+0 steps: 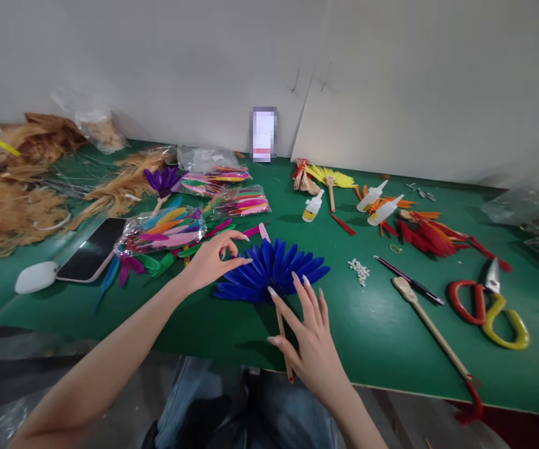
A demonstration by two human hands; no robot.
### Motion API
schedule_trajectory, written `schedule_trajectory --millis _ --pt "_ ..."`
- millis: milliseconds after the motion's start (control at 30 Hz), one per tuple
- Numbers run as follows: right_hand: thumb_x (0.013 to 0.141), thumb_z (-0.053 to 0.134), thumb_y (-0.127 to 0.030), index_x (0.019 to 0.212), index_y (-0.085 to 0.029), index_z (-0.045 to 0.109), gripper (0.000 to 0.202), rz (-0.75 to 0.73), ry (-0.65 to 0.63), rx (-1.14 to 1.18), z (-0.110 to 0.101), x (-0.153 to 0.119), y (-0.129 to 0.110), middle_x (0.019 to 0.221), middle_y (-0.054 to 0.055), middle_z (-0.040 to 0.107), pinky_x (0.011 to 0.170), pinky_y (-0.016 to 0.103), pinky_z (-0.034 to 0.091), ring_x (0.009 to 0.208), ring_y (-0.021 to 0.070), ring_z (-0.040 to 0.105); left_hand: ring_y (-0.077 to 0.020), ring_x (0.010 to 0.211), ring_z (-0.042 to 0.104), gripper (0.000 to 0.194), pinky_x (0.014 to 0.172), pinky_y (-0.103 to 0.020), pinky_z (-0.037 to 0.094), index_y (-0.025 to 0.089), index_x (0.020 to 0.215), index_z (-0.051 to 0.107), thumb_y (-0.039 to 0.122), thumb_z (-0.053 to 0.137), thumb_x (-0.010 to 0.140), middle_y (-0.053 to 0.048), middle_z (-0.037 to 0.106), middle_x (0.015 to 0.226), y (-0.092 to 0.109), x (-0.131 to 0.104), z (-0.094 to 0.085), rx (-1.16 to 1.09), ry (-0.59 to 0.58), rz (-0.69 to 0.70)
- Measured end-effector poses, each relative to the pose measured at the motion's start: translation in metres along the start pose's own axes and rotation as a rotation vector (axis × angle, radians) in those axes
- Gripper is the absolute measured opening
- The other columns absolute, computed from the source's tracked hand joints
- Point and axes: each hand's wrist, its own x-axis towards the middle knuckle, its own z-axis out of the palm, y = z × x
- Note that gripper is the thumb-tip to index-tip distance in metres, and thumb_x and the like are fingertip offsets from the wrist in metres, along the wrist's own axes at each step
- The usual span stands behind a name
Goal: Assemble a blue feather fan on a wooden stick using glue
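Head view: a blue feather fan (276,265) with slim wooden handle (281,324) lies on the smooth green tabletop (372,355); left hand (208,259) curled, fingertips parted, beside its plumes; right hand (312,333) spread at its base.

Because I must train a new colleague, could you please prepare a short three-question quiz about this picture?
1. Which colour is the feather fan nearest the left hand and right hand: A red, B blue, C yellow?
2. True or false: the right hand is holding the scissors.
3. How many small white bottles are in view?

Key: 1. B. 2. False: the scissors lie on the green table. 3. Three.
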Motion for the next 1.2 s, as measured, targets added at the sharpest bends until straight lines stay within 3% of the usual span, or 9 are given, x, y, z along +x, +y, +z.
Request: schedule_trajectory --millis 267,500,800,967,1200 --pt "0.092 0.042 -0.049 0.145 -0.03 0.028 0.058 -0.009 0.001 -0.064 0.002 0.006 0.0 0.157 0.011 0.006 0.107 0.063 0.024 0.142 0.0343 0.01 -0.0126 0.062 0.044 0.041 0.059 -0.023 0.035 0.024 0.114 0.053 0.039 0.067 0.078 0.003 0.052 0.074 -0.007 -0.001 0.0 0.126 0.013 0.03" --pt "0.091 0.042 -0.05 0.145 -0.029 0.029 0.059 -0.03 0.018 -0.09 0.001 0.006 -0.001 0.156 0.012 0.009 0.106 0.063 0.025 0.142 0.0348 0.012 -0.0127 0.056 0.045 0.029 0.057 -0.025 0.037 0.021 0.108 0.056 0.042 0.048 0.09 0.001 0.057 0.071 -0.019 0.003 -0.008 0.173 0.118 -0.003" --pt "0.091 0.042 -0.051 0.146 -0.028 0.026 0.061 -0.021 0.026 -0.104 0.003 0.006 0.0 0.156 0.012 0.008 0.107 0.062 0.025 0.142 0.0337 0.01 -0.0131 0.054 0.047 0.038 0.055 -0.026 0.037 0.021 0.112 0.056 0.05 0.048 0.088 -0.001 0.065 0.076 -0.013 0.003 -0.009 0.139 -0.044 -0.059" --pt "0.091 0.041 -0.051 0.146 -0.028 0.026 0.061 -0.018 0.023 -0.115 0.003 0.006 -0.001 0.156 0.012 0.01 0.107 0.061 0.025 0.142 0.0331 0.011 -0.014 0.062 0.05 0.043 0.06 -0.026 0.038 0.023 0.112 0.057 0.051 0.06 0.08 0.0 0.066 0.078 -0.014 0.003 -0.011 0.084 -0.13 -0.039" --pt "0.091 0.042 -0.051 0.146 -0.027 0.027 0.061 -0.009 0.014 -0.114 0.003 0.005 -0.001 0.156 0.012 0.011 0.107 0.06 0.025 0.142 0.0335 0.013 -0.0124 0.062 0.046 0.035 0.06 -0.026 0.038 0.025 0.111 0.06 0.044 0.059 0.082 -0.002 0.068 0.098 -0.02 0.003 -0.012 0.065 -0.117 -0.053"
